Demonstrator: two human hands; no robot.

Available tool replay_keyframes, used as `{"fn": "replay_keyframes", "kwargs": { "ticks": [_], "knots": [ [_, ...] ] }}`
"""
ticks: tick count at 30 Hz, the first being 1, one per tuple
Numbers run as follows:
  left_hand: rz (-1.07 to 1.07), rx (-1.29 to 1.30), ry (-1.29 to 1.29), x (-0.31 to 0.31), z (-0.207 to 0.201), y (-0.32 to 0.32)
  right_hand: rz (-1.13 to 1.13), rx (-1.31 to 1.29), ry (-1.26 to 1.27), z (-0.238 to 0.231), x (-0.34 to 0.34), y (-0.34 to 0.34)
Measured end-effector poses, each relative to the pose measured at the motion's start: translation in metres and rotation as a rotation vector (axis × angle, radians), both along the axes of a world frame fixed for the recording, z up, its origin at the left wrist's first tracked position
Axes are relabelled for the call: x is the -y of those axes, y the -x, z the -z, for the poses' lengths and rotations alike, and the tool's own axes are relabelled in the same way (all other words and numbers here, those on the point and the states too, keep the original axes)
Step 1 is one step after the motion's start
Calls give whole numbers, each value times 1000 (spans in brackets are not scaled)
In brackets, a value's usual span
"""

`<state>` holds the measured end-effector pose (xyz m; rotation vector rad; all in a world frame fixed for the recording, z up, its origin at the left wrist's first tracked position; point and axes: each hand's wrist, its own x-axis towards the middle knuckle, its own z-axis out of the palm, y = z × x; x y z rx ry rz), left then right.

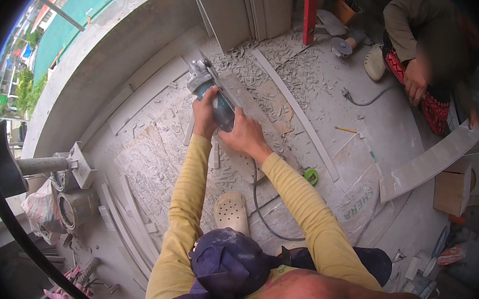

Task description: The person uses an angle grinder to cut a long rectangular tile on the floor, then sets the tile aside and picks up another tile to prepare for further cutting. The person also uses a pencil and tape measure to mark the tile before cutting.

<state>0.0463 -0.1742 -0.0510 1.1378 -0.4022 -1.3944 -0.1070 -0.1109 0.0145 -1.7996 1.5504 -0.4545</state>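
Both my hands are wrapped round the teal body of a dusty angle grinder (pixel 223 110), whose grey head points away from me. Near its head is my left hand (pixel 206 116), closed on the body from the left. My right hand (pixel 244 134) is closed round the rear end. A thin edge runs along the tool's right side; I cannot tell whether the disc is spinning. Below the tool lies a dust-covered plank (pixel 246 163), partly hidden by my right hand and forearm. The dark power cord (pixel 258 205) trails back toward my body.
Grey offcuts (pixel 243 63) litter the floor. A long strip (pixel 296 110), green tape measure (pixel 310 176) and pencil (pixel 345 129) lie to the right. A crouching person (pixel 429 36) touches a curved board (pixel 431 161); another grinder (pixel 344 45) lies nearby. Large panels (pixel 244 12) lean at the back.
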Motion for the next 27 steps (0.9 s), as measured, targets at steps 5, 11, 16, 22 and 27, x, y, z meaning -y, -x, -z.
{"fn": "replay_keyframes", "kwargs": {
  "ticks": [5,11,16,22,27],
  "knots": [
    [2,-32,-8,12,2,-8,0,-15,-16,-3,10,-6],
    [-8,-82,-10,18,-1,-7,15,-20,-12,0,18,-7],
    [8,-100,-21,23,1,-14,22,-3,-23,0,21,-10],
    [6,-91,-8,24,3,-14,24,-5,-38,-1,21,-10],
    [9,-98,-13,25,1,-14,19,-8,-40,-1,23,-11]
  ]
}}
